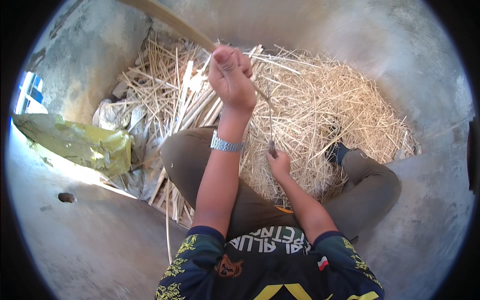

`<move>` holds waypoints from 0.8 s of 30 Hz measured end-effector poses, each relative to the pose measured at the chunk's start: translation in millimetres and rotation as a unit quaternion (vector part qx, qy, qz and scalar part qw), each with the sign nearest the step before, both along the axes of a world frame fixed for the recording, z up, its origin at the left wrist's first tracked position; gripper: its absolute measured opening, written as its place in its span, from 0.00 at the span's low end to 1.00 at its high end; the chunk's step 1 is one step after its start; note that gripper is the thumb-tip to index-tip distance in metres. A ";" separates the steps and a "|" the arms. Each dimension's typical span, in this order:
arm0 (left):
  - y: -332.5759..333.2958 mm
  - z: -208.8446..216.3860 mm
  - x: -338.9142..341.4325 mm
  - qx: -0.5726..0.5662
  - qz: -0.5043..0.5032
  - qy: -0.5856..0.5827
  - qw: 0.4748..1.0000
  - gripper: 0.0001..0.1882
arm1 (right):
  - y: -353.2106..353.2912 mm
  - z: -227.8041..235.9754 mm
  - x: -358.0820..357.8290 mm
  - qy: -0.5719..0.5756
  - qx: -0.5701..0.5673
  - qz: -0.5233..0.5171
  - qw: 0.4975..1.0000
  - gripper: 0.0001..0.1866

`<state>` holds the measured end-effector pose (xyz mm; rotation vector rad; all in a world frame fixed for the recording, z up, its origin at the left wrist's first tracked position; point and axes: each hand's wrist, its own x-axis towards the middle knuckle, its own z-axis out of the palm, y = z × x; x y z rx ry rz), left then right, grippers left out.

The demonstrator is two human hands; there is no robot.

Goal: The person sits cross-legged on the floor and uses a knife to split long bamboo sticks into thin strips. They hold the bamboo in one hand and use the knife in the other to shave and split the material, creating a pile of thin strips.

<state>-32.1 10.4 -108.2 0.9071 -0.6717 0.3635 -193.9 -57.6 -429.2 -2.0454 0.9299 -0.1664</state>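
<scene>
My left hand (231,77), raised and with a metal watch on its wrist, is closed round a long pale strip (172,21) that looks like bamboo. The strip runs from the upper left through my fist, and its thin end slants down to the right. Lower down, my right hand (280,164) grips the dark handle of a knife (272,146). Its narrow blade points away from me, seen nearly edge-on, and crosses close to the end of the strip. Whether blade and strip touch, I cannot tell.
Thin shavings (320,95) lie heaped ahead and to the right, around my foot. Loose strips (172,87) are piled ahead on the left. A yellow-green plastic sack (82,142) lies at far left, near a hole (67,198) in the concrete. A concrete wall (320,25) curves round me.
</scene>
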 end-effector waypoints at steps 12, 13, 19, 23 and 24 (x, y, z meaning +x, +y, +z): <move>4.3 0.4 -26.3 0.036 -0.069 -0.008 0.997 0.29 | 21.1 118.1 -71.0 -0.099 0.359 -0.046 0.927 0.12; 3.0 1.3 -31.2 0.050 -0.079 -0.015 0.996 0.29 | 21.8 122.7 -73.1 -0.080 0.347 -0.051 0.933 0.12; -7.9 7.5 -38.2 0.098 -0.106 -0.064 0.987 0.29 | 5.4 116.0 -73.1 -0.084 0.101 -0.065 0.989 0.17; -13.7 8.7 -40.6 0.083 -0.097 -0.053 0.990 0.29 | -5.2 108.9 -61.2 -0.114 0.079 -0.056 0.989 0.16; -14.7 6.7 -40.2 0.067 -0.117 -0.061 0.989 0.27 | -5.3 109.8 -57.8 -0.125 0.068 -0.056 0.988 0.16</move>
